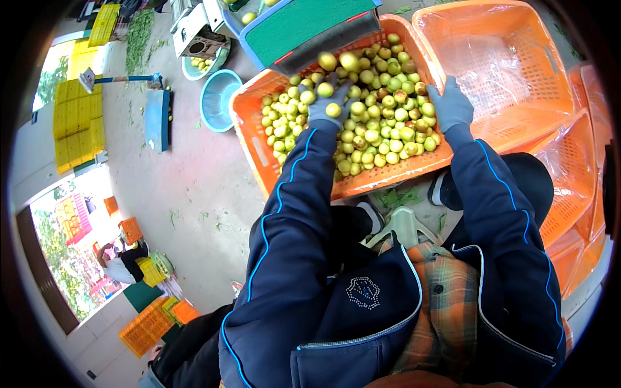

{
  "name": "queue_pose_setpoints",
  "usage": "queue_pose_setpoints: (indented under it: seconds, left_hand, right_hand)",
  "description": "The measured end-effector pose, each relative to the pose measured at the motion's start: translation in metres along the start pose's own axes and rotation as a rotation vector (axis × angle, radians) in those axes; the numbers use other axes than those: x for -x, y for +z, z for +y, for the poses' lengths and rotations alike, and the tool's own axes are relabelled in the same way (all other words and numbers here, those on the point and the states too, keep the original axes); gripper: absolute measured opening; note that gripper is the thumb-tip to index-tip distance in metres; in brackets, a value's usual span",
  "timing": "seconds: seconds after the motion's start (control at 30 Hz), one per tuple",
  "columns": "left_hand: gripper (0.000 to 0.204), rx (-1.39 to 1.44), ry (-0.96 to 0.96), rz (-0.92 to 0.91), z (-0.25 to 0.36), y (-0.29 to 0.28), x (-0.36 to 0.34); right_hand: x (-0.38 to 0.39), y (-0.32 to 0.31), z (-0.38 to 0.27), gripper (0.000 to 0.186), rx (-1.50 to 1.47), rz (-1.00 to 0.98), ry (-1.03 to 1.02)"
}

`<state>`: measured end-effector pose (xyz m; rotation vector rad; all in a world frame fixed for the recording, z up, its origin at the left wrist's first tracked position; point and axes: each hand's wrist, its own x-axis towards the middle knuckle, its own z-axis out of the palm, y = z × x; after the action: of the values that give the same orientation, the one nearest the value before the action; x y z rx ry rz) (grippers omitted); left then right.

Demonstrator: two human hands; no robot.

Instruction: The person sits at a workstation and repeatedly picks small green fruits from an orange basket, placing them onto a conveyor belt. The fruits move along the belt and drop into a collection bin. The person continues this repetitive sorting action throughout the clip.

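Observation:
An orange plastic crate point(251, 145) in front of me is filled with small round yellow-green fruits point(381, 129), a few with brown patches. My left hand point(326, 103), in a grey glove, reaches into the fruits on the left side with its fingers spread. Several fruits lie over and between those fingers or tumble above them. My right hand point(455, 105), also gloved in grey, rests over the crate's right rim, its fingers bent around the edge. Above the far side of the crate hangs the green-lined chute point(310, 32) of a machine, its dark lip over the fruits.
A second orange crate point(511, 71), lined with clear plastic, stands at the right, with more orange crates point(569, 174) below it. Left of the chute are a blue basin point(218, 100) and a bowl of fruits point(202, 66). A pale green stool point(402, 226) is beneath me. Another person point(126, 265) sits far left.

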<state>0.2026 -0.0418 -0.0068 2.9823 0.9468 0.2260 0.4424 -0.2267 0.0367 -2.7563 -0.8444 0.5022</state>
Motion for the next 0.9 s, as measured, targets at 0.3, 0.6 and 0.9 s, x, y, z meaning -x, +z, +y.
queue_pose_setpoints:
  seconds: [0.3,0.6,0.9]
  left_hand:
    - [0.036,-0.110,-0.326,-0.214,-0.066,-0.025,0.067]
    - [0.045,0.175,-0.486,-0.255,-0.061,-0.020,0.136]
    - [0.049,0.105,-0.143,-0.409,0.006,-0.055,0.141]
  right_hand:
    - [0.001,-0.003,0.008,0.053,0.004,0.026,-0.007]
    - [0.000,0.001,0.009,0.055,0.014,0.044,-0.005]
    - [0.000,0.000,0.008,0.055,0.010,0.038,-0.026]
